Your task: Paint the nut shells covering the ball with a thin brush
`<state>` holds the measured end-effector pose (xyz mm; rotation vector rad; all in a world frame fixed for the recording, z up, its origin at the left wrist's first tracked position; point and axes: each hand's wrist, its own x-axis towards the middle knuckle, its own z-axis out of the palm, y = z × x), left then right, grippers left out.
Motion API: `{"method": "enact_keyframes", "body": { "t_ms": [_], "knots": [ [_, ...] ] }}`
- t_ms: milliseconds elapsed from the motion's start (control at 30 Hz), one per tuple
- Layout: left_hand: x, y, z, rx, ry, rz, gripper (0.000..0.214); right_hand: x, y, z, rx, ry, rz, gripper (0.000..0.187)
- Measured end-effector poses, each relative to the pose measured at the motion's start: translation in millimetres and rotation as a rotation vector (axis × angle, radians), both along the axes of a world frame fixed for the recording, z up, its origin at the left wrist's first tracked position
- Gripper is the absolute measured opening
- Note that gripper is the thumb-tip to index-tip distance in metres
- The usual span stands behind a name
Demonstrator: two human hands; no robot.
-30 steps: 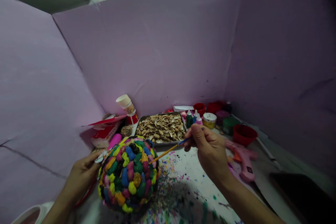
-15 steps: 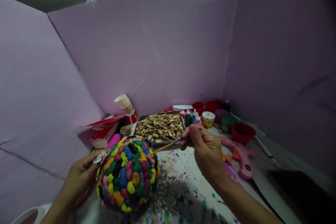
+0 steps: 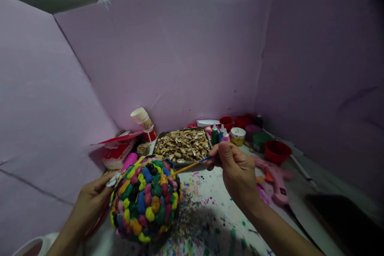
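A round ball covered in multicoloured painted shells (image 3: 145, 198) rests on the paint-spattered table. My left hand (image 3: 93, 200) holds its left side, fingers curled against it with a bit of white material under the fingertips. My right hand (image 3: 235, 172) pinches a thin paintbrush (image 3: 187, 167) with an orange shaft and a blue ferrule. The brush tip touches the upper right of the ball.
A metal tray of nut shells (image 3: 182, 146) lies behind the ball. Small paint bottles (image 3: 219, 135), red cups and pots (image 3: 276, 151), a stack of paper cups (image 3: 143, 122) and a pink glue gun (image 3: 274, 178) sit around it. Purple boards wall the table on three sides.
The brush tip has slid a little up and left across the top of the ball, and my right hand followed it. My left hand keeps its hold.
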<state>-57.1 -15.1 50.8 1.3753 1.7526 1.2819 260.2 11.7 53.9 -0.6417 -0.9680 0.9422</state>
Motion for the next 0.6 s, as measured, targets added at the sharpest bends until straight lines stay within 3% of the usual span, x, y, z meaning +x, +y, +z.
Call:
{"method": "enact_keyframes", "body": {
  "t_ms": [233, 433, 600],
  "knots": [
    [0.1, -1.8, 0.9, 0.006, 0.020, -0.042, 0.049, -0.2, -0.4, -0.8, -0.016, -0.012, 0.009, 0.046],
    [0.2, -2.4, 1.8, 0.020, 0.047, -0.038, 0.051, -9.0, 11.9, -8.4, -0.373, 0.279, 0.152, 0.050],
    [1.5, -3.3, 2.7, -0.002, -0.003, -0.041, 0.052, -19.4, 17.5, -24.4, -0.551, 0.335, 0.252, 0.047]
  ]
}}
